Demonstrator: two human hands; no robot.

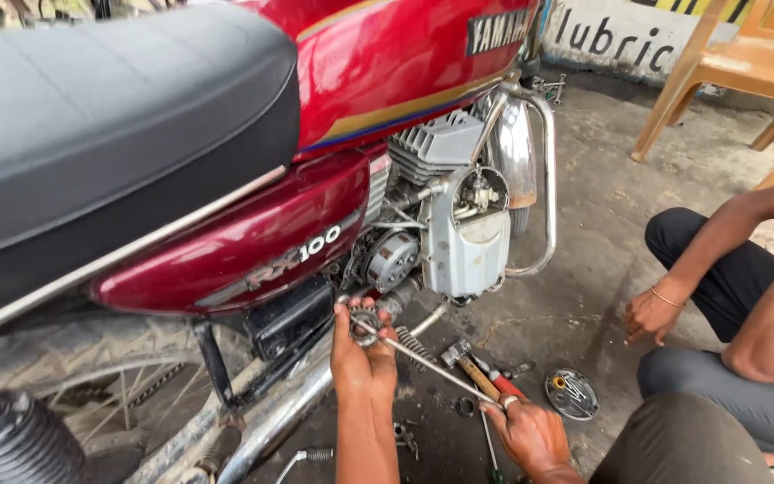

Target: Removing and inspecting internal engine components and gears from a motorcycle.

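The left hand kept its grip clamped on a small toothed sprocket just below the red motorcycle. The right hand, nearer and to the right, gripped a long thin rod reaching the sprocket. A co-worker's hand rested far right.

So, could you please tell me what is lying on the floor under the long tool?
Under the long tool lie a spring, a hammer and a small ring. The right hand covers whatever lies beneath the tool's near end.
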